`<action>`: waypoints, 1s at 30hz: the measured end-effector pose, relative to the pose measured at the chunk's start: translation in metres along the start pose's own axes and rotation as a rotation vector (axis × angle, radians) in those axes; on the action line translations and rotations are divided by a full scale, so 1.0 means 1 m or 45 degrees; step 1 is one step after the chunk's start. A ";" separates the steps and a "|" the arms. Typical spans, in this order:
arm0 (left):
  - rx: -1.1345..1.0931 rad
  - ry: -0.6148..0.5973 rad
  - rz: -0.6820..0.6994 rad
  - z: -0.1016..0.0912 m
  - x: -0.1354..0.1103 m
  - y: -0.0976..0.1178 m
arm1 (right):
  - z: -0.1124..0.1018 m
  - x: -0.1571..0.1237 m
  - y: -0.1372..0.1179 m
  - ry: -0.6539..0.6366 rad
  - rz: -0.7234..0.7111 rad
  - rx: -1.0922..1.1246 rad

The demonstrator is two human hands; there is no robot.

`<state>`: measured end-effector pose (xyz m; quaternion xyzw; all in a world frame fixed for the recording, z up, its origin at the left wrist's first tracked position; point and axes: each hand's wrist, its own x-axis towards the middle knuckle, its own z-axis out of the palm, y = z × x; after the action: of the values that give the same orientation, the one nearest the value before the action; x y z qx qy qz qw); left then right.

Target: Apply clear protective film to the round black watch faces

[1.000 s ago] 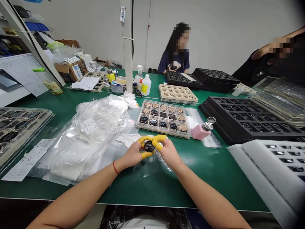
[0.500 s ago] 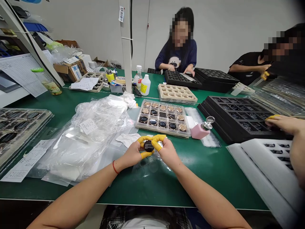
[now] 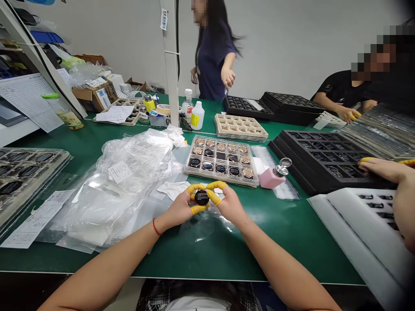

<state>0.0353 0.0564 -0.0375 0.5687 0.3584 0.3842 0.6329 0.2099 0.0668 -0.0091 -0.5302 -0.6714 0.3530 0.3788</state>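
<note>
Between my two hands is a round watch case (image 3: pixel 202 198), its black face toward me with small white lettering on it. My left hand (image 3: pixel 182 206) grips it from the left, thumb below and fingers along the upper edge. At its right edge, the yellow-covered thumb and forefinger of my right hand (image 3: pixel 229 204) pinch it. Yellow finger cots cover the fingertips of both hands. Just beyond lies a clear tray of watch cases (image 3: pixel 221 160), some black-faced, others showing rose-gold. A crumpled white cloth (image 3: pixel 173 189) rests near my left hand.
A pink pump bottle (image 3: pixel 272 178) stands right of the tray. Clear plastic bags (image 3: pixel 129 172) spread on the left. Black foam trays (image 3: pixel 319 160) and a co-worker's hand (image 3: pixel 379 166) are at right. Another person (image 3: pixel 214 52) stands across the green table.
The watch case has turned slightly so its lettered face shows rounder, and my right fingers have shifted a little at its edge. The person opposite has stood up and moved left.
</note>
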 end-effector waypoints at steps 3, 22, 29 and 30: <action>0.001 0.025 -0.046 -0.002 0.001 -0.003 | -0.026 0.014 0.019 -0.059 -0.070 -0.345; 0.292 0.076 -0.056 -0.003 0.003 -0.002 | -0.024 0.017 0.037 0.064 -0.102 -0.548; 0.182 0.064 -0.002 -0.004 0.002 0.001 | -0.001 -0.010 0.006 0.085 -0.421 -0.269; 0.163 0.052 0.005 -0.004 0.002 0.000 | 0.003 -0.013 0.004 0.047 -0.483 -0.335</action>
<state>0.0322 0.0597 -0.0376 0.6008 0.3938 0.3732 0.5870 0.2112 0.0546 -0.0161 -0.4455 -0.7923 0.1751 0.3782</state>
